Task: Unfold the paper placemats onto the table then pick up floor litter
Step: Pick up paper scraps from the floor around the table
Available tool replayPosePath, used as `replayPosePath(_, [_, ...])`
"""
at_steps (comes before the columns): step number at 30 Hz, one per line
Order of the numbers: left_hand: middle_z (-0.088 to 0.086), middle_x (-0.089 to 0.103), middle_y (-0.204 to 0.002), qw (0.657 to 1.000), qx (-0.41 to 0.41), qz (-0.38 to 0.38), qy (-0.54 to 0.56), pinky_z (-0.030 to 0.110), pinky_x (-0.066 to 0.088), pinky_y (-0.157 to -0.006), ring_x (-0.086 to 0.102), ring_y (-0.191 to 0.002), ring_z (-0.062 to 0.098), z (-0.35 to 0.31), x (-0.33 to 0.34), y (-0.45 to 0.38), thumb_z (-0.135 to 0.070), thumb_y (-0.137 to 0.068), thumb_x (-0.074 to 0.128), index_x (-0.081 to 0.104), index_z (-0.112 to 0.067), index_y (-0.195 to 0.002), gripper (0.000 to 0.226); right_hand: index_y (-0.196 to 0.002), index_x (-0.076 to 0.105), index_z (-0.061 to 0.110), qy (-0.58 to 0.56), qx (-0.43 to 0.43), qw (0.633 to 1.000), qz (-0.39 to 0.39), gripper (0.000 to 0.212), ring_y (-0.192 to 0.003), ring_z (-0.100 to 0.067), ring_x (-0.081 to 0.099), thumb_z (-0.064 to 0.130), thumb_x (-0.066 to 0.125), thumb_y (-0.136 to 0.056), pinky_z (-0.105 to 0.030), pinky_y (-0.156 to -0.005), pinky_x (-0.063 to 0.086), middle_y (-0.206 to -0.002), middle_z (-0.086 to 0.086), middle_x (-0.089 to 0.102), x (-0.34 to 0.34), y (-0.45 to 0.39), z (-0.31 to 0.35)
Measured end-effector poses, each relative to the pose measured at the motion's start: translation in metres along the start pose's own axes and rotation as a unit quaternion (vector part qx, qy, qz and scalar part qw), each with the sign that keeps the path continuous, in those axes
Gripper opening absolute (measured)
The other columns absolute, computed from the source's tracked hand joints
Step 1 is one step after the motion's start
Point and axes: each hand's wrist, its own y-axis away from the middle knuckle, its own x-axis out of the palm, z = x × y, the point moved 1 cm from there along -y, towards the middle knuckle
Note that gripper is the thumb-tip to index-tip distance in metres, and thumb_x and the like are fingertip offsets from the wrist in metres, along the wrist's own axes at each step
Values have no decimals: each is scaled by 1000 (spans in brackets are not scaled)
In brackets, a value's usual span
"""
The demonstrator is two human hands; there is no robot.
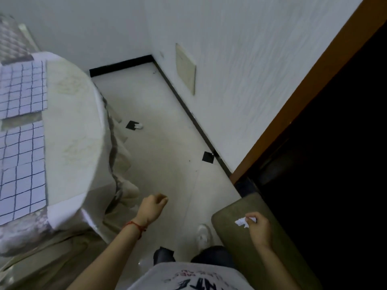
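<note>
- Crumpled white paper [241, 222] was pinched in the right hand [258, 229]; the loose pinch could let it drop.
- Nothing was held in the curled left hand [151, 208].
- Placemats [22, 88] lay unfolded on the table [73, 114].
- The white scrap [139, 127] beside the table skirt could be overlooked.

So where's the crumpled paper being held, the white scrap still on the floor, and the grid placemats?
crumpled paper [241, 222]: head view, on its white middle, pinched by the right hand.
white scrap [139, 127]: head view, centre of scrap.
grid placemats [23, 88]: head view, middle of the upper sheet.
</note>
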Motion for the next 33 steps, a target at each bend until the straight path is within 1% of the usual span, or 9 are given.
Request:
replayPosePath(2, [13,67,-114,1000,-29,-4,4,30,44,-86,60,-106,28,-7,-4,-13,-27,-92,48,64,-7,-109,30,-94,65,-1,31,-16,999,16,14,-89,-25,57,0,53,-88,-32,-81,45,-96,-16,64,-3,-41,25])
replayPosePath(5, [15,68,-111,997,-70,-21,27,31,44,-84,61,-103,30,-16,-14,-32,-24,-92,49,65,-5,-107,29,-89,64,-4,56,-49,996,49,12,-81,-25,60,-1,52,-87,-33,-79,46,-86,-13,66,-1,-90,72])
replayPosePath(8, [16,67,-108,991,-103,-52,69,29,43,-81,61,-99,29,-20,-28,-55,-21,-92,49,64,-2,-106,28,-89,66,-2,91,-95,989,67,11,-95,-33,60,0,56,-85,-32,-80,46,-99,-20,65,16,-137,120])
replayPosePath(13, [19,68,-99,979,-151,-69,120,33,44,-77,62,-95,32,-16,-58,-119,-20,-92,49,65,2,-97,28,-87,67,3,109,-150,977,108,10,-95,-35,60,1,58,-84,-37,-84,47,-101,-22,64,71,-212,196])
replayPosePath(21, [24,65,-89,979,-152,-57,119,36,46,-76,59,-80,30,-39,-152,-274,-22,-93,47,58,1,-78,30,-92,66,1,109,-118,978,130,12,-95,-35,60,2,56,-86,-38,-83,49,-102,-20,64,154,-319,314])
replayPosePath(23, [29,64,-92,980,-149,-43,122,37,44,-72,58,-78,32,-54,-187,-314,-22,-94,45,62,5,-87,33,-91,66,-1,111,-127,977,128,12,-92,-34,60,1,56,-85,-36,-79,49,-99,-20,64,168,-344,346])
replayPosePath(25, [30,64,-103,981,-142,-42,124,39,45,-78,60,-92,39,-67,-223,-355,-22,-95,43,60,9,-102,36,-91,66,-3,100,-134,978,128,13,-87,-29,58,-2,55,-85,-29,-76,42,-94,-16,62,178,-367,381])
replayPosePath(29, [22,64,-112,979,-137,-67,137,32,45,-82,60,-101,34,-84,-286,-430,-23,-95,43,58,-1,-116,34,-84,64,0,86,-142,978,130,12,-74,-19,54,-6,54,-85,-17,-61,38,-81,-8,59,197,-409,434])
replayPosePath(33, [19,62,-118,969,-161,-91,162,32,43,-88,58,-107,31,-87,-329,-501,-23,-95,44,57,-3,-118,33,-77,61,9,114,-130,973,152,15,-82,-29,59,-3,55,-84,-26,-70,40,-85,-12,60,239,-474,480])
